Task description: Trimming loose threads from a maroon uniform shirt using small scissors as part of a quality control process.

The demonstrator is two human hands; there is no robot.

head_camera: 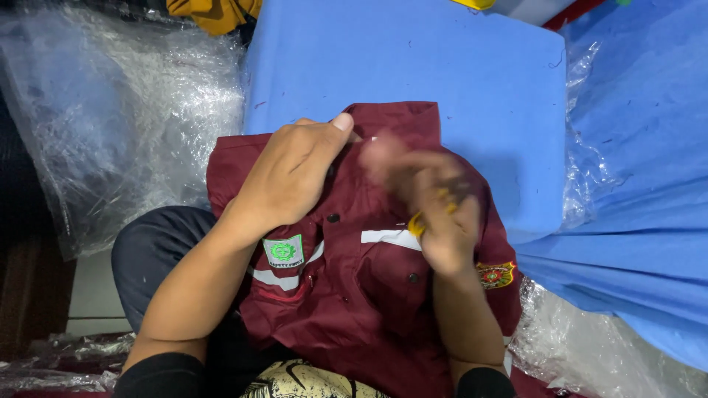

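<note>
A dark red work shirt with white stripes, black buttons and sewn patches lies over my lap, its collar end resting on a blue padded surface. My left hand presses flat on the shirt near the collar, thumb pointing to the collar edge. My right hand hovers over the shirt front, blurred by motion, and grips a small yellow-handled tool whose working end is hidden by the fingers.
Crumpled clear plastic sheeting is heaped at the left. More blue fabric with plastic wrap lies at the right. A yellow-orange cloth shows at the top edge. My dark trouser knee is below left.
</note>
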